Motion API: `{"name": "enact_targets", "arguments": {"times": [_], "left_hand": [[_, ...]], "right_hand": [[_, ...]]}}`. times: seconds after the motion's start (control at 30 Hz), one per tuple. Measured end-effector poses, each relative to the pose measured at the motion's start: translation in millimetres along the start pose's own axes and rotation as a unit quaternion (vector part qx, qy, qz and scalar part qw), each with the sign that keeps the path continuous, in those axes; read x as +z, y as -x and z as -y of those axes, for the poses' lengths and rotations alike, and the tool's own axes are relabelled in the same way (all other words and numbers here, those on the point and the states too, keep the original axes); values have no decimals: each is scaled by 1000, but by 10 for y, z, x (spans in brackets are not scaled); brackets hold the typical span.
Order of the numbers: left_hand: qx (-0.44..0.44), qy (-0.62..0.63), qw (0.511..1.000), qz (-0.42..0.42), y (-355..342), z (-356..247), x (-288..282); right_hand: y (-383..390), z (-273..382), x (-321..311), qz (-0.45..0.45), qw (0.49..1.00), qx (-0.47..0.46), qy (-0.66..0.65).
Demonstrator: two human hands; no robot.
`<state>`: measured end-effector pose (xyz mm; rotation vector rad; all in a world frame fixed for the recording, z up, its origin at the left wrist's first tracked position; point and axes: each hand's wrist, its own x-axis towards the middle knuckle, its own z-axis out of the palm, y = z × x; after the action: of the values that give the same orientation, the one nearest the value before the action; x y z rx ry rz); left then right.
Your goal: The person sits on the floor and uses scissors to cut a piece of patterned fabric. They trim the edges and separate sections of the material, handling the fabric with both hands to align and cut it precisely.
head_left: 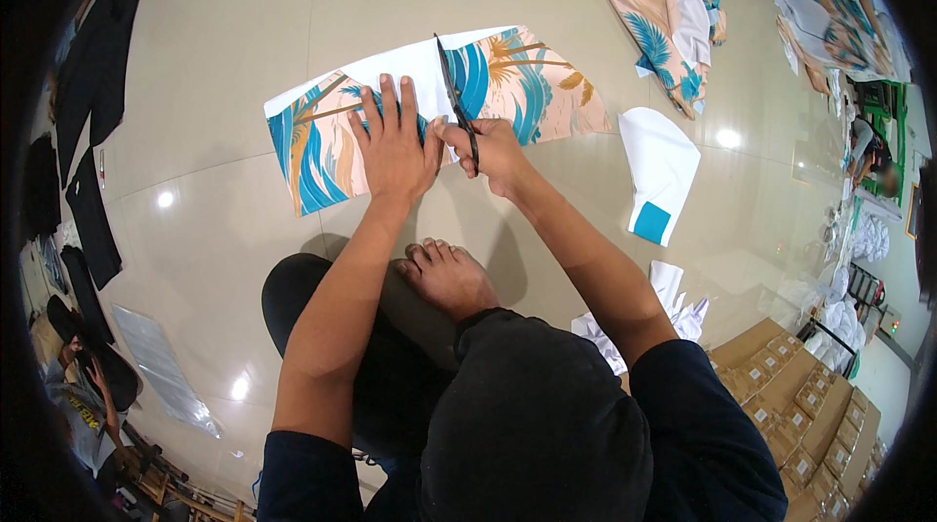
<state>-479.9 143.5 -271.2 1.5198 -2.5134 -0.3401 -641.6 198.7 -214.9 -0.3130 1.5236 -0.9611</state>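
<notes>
A long fabric piece (322,161) printed with blue waves, palms and peach lies on the tiled floor, with a white layer (322,75) showing along its far edge. My left hand (395,137) rests palm down on it, fingers spread over the white and printed parts. My right hand (488,151) grips black scissors (449,73) just right of it, the blades angled away from me across the fabric at the edge of the white layer. My bare foot (454,278) is below the fabric.
Printed fabric pieces (654,24) lie at upper right, a white piece with a blue patch (664,171) at right, dark cloths (98,73) and a clear plastic sheet (161,366) at left, cartons (791,415) at lower right. Other people are at far left (88,424) and far right (869,146).
</notes>
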Motion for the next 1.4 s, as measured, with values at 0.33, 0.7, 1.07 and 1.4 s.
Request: {"name": "enact_targets", "arguments": {"times": [0.33,0.7,1.07,1.4], "left_hand": [[19,-15,1000,-20,-52,296,-37],[65,-7,986,-151,-406,1034,-303],[-45,113,991,63,213,-924,-177],[-96,131,973,163,-277,217,-595]], "right_hand": [[219,-176,-567,-128,986,-102,40],[327,-122,-1809,-445,787,-234,358],[384,-396,-1470,-404,772,-257,418],[1497,-988,-1042,-293,885,-70,354]]}}
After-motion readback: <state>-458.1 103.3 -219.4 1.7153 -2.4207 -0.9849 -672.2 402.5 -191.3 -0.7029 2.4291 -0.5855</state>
